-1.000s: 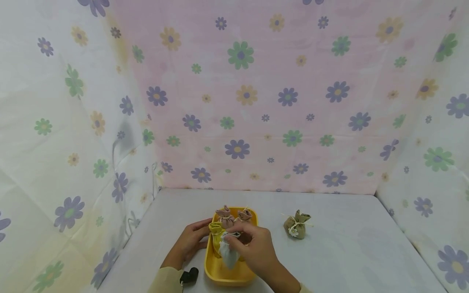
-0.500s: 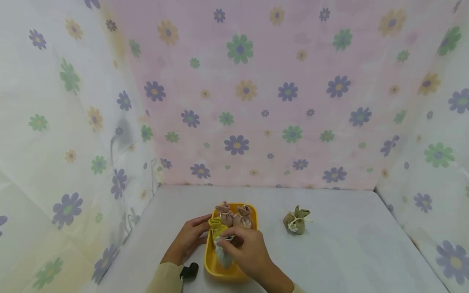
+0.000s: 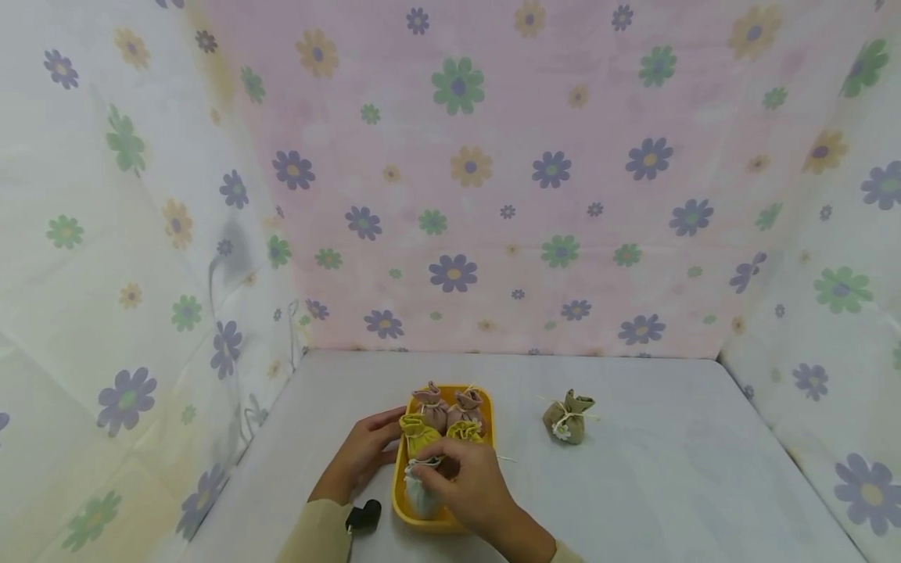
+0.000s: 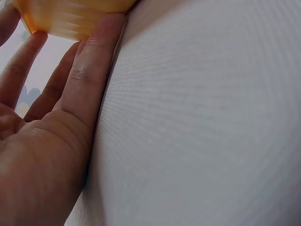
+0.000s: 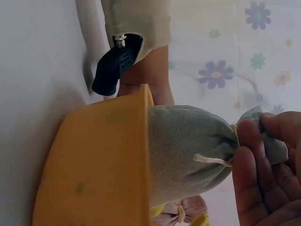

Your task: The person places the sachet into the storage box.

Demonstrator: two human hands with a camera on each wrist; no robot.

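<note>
My right hand (image 3: pixel 475 489) pinches the gathered neck of a pale grey-green drawstring pouch (image 3: pixel 422 499). That pouch is in the near left part of a yellow tray (image 3: pixel 431 527); in the right wrist view the tray wall (image 5: pixel 94 160) hides its bottom. Fingers of my left hand (image 3: pixel 360 460) lie extended against the tray's left side, also seen in the left wrist view, where the hand (image 4: pixel 51 136) rests along the tabletop. Behind the pale pouch are two yellow pouches (image 3: pixel 419 435), one partly covered by my right hand, and two dusty-pink pouches (image 3: pixel 432 408) at the far end.
A brown drawstring pouch (image 3: pixel 567 424) with a small white flower stands on the white table (image 3: pixel 647 469), right of the tray. A black wrist device (image 3: pixel 364 516) sits by my left sleeve. Flower-print cloth (image 3: pixel 507 234) encloses the table at the back and sides.
My right hand has moved the pale pouch left and lower into the near part of the tray. The right-hand yellow pouch has come into view. My left hand stays at the tray's side.
</note>
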